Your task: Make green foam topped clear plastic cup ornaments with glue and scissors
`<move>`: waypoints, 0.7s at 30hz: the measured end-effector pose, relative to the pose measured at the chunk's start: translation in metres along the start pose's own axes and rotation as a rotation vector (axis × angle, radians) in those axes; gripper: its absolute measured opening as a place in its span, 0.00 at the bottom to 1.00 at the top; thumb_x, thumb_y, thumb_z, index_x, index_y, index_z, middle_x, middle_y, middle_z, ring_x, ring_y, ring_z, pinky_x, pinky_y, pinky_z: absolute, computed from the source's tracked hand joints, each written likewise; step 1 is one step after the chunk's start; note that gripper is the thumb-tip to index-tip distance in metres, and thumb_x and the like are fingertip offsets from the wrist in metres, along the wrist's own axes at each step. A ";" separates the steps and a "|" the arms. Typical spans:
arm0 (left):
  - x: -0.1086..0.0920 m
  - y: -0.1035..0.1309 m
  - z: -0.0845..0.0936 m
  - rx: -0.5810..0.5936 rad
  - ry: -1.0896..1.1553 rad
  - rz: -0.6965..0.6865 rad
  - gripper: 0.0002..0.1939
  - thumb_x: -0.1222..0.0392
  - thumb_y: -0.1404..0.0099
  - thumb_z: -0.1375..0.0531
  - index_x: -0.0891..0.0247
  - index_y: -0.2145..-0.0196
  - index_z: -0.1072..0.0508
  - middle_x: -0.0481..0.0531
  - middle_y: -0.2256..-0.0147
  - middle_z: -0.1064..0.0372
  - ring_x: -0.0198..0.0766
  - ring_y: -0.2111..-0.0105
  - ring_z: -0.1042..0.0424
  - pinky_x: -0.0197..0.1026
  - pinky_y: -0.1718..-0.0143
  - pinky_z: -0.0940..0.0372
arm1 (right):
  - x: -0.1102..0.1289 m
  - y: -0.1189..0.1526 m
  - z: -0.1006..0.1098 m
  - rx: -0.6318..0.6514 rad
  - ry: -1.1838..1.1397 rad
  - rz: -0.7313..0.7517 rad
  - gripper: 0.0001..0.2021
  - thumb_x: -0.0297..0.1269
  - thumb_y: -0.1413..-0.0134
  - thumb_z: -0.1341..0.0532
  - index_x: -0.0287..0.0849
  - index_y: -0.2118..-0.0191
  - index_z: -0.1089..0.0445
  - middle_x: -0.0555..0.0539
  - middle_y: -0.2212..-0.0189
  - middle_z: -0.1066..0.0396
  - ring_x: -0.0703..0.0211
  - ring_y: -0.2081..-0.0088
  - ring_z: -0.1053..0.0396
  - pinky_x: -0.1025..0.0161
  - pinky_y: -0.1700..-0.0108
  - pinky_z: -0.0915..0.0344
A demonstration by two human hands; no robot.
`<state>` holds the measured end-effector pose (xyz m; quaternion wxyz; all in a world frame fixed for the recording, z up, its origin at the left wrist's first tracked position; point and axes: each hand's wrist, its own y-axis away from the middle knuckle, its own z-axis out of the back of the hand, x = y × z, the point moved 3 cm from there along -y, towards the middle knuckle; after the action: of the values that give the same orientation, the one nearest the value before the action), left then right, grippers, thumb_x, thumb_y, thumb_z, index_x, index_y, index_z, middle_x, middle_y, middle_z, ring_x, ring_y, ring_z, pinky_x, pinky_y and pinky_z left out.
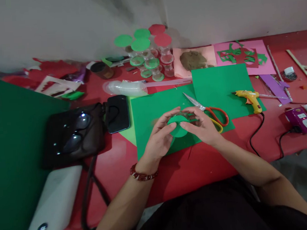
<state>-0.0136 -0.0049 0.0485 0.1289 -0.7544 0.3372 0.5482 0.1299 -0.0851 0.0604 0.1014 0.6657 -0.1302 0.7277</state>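
A round green paper disc (180,130) is pinched between both my hands, above green card sheets (153,111). My left hand (159,137) has its thumb flat on the disc's left side, fingers curled behind it. From the right, my right hand (203,127) presses its thumb on the disc's face. Something clear, perhaps a plastic cup, shows partly behind the disc; the fingers hide most of it. Just beyond my right hand lie scissors (198,104) with orange and yellow handles, blades apart. Further right, a yellow hot glue gun (249,97) rests on the card.
Clear plastic cup stacks topped with green and red discs (140,44) stand near the wall. Nested cups (125,88) lie before them. A dark bag (73,134) with sunglasses, a phone (118,114) and a white device (56,202) are left. Cables hang at the right.
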 end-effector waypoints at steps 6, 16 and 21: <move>-0.005 0.007 -0.009 -0.110 -0.146 -0.091 0.15 0.43 0.33 0.34 0.55 0.57 0.18 0.54 0.40 0.25 0.53 0.33 0.35 0.52 0.33 0.39 | -0.002 0.005 -0.009 -0.064 0.063 0.052 0.14 0.51 0.38 0.34 0.50 0.54 0.26 0.46 0.54 0.24 0.52 0.48 0.28 0.53 0.48 0.27; -0.005 0.022 -0.026 -0.142 -0.217 -0.143 0.17 0.47 0.26 0.40 0.51 0.43 0.26 0.54 0.39 0.29 0.48 0.35 0.33 0.49 0.34 0.37 | 0.002 0.013 -0.022 -0.143 0.156 0.081 0.14 0.52 0.30 0.42 0.49 0.57 0.26 0.45 0.62 0.29 0.53 0.54 0.30 0.55 0.53 0.27; -0.001 0.017 -0.022 -0.184 -0.181 -0.125 0.19 0.46 0.27 0.38 0.50 0.41 0.27 0.53 0.41 0.27 0.47 0.35 0.32 0.48 0.34 0.37 | -0.006 0.010 -0.021 -0.144 0.128 0.063 0.14 0.52 0.29 0.43 0.49 0.56 0.27 0.45 0.57 0.26 0.54 0.51 0.29 0.54 0.46 0.29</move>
<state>-0.0085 -0.0299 0.0601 0.1231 -0.7300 0.2248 0.6336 0.1077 -0.0872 0.0523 0.1340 0.6043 -0.1963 0.7605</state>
